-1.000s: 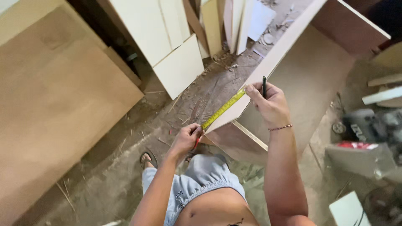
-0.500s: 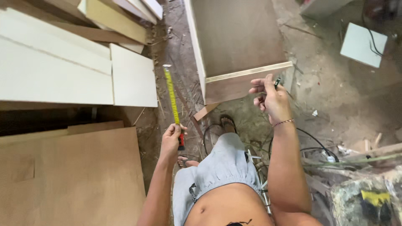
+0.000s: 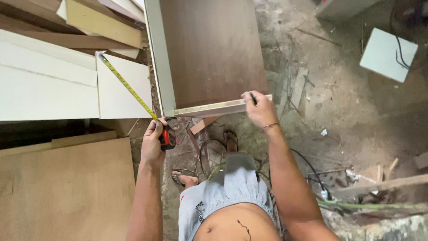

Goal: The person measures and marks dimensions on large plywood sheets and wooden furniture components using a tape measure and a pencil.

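Note:
My left hand (image 3: 154, 139) grips a red tape measure (image 3: 167, 137). Its yellow blade (image 3: 125, 85) sticks out up and to the left, over white panels, free of the wood. My right hand (image 3: 258, 108) holds a dark pencil (image 3: 253, 98) and rests on the near edge (image 3: 209, 108) of a brown plywood cabinet box (image 3: 209, 49) that lies on the floor. The box has a white left side (image 3: 158, 58). My feet in sandals stand just below the box.
White panels (image 3: 49, 85) and timber strips lean at the left. A large brown board (image 3: 67, 187) lies at the lower left. Black cables (image 3: 209, 154) run past my feet on the dusty floor. A small white square panel (image 3: 387, 53) sits at the upper right, wood scraps at the lower right.
My view has turned and the box now lies straight ahead. The tape blade swung to the left, away from the box. My right hand came down onto the box's near edge.

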